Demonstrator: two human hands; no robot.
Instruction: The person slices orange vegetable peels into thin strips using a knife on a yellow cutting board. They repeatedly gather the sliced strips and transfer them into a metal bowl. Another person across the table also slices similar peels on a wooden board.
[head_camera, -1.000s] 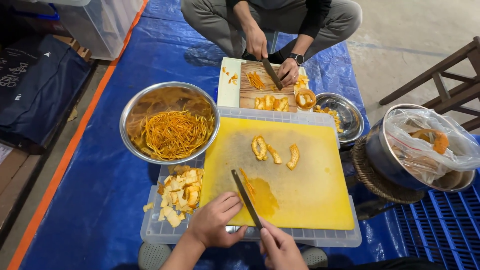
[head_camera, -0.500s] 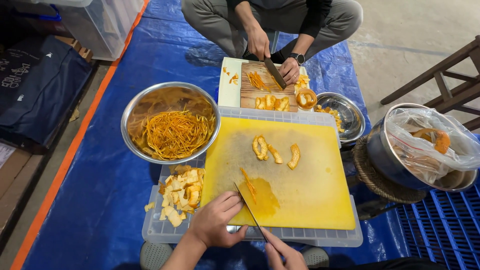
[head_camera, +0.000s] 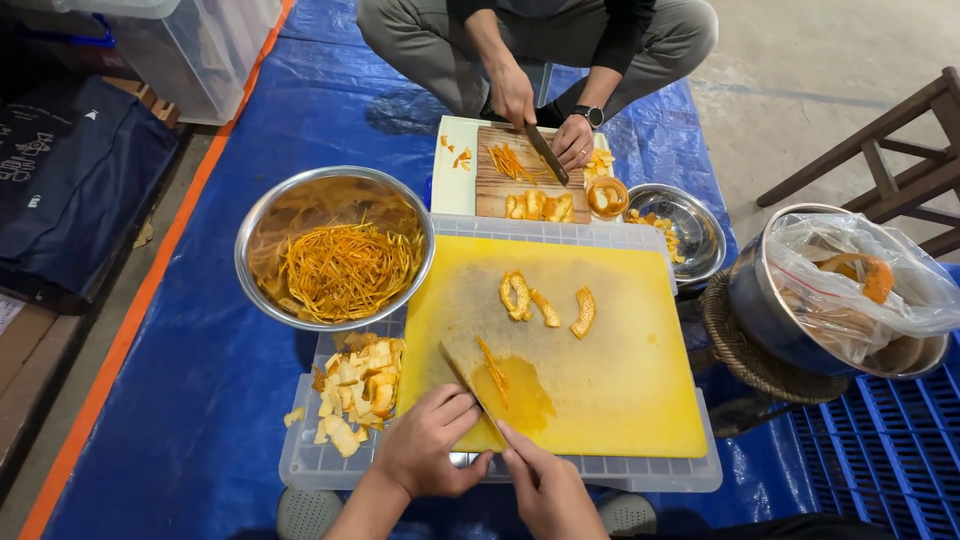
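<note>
While the right hand (head_camera: 548, 490) closes on the knife (head_camera: 470, 385), the left hand (head_camera: 428, 452) pins the peel (head_camera: 505, 385) near the yellow board's (head_camera: 620, 390) front edge. Thin, pliant and likely slick, it wants flat fingertips

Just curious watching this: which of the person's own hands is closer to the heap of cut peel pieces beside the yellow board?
Left. The left hand sits just right of the heap of peel pieces, below it; the right hand is farther right, past the knife.
</note>
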